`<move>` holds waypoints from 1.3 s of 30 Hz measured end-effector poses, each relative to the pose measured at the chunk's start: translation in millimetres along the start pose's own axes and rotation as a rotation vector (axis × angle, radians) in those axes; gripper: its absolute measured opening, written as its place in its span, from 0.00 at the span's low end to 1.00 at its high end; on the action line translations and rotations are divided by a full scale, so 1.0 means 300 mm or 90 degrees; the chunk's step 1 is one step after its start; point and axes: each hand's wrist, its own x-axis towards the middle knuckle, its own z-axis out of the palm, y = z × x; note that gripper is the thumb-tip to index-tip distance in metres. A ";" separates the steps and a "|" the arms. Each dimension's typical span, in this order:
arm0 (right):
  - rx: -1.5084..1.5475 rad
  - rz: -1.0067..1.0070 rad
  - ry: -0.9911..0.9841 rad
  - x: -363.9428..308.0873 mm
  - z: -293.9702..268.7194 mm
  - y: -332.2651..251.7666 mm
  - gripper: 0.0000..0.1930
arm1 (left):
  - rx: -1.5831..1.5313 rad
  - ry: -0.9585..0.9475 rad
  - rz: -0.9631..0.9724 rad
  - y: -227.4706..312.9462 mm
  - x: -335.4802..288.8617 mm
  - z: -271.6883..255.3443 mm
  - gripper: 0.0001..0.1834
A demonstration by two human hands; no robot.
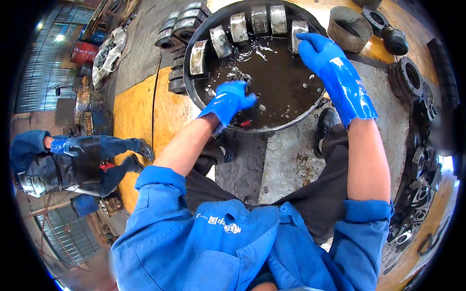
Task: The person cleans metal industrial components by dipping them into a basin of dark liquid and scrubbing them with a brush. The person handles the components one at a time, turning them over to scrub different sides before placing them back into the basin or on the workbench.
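A wide round tub (191, 92) of dark liquid sits in front of me. Several curved metal blocks, one of them this block (221, 41), stand along its far and left inner wall. My right hand (320, 51), in a blue rubber glove, has its fingers closed on the edge of the rightmost curved metal block (297, 35). Low over the liquid, my gloved left hand (229, 99) has its thumb apart from bent fingers, with nothing visible between them. Beyond it lies a pale, lumpy patch (238, 75); a small red thing (246, 123) shows near the tub's close rim.
More curved blocks (182, 26) are stacked left of the tub. At its far right stand a metal bucket (348, 29) and a dark round pot (394, 40). Flanged rings (410, 76) and other metal parts line the right. Another person (73, 162) is at the left.
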 end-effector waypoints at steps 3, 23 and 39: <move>-0.052 -0.006 -0.035 0.008 0.047 0.014 0.23 | -0.194 -0.201 0.092 0.027 -0.066 -0.022 0.30; -0.445 -0.110 -0.367 -0.143 0.375 -0.011 0.19 | -0.025 -0.299 0.069 0.072 -0.083 0.141 0.18; -0.431 -0.075 -0.360 -0.132 0.493 -0.048 0.15 | -0.452 -0.241 0.088 -0.020 -0.028 -0.146 0.22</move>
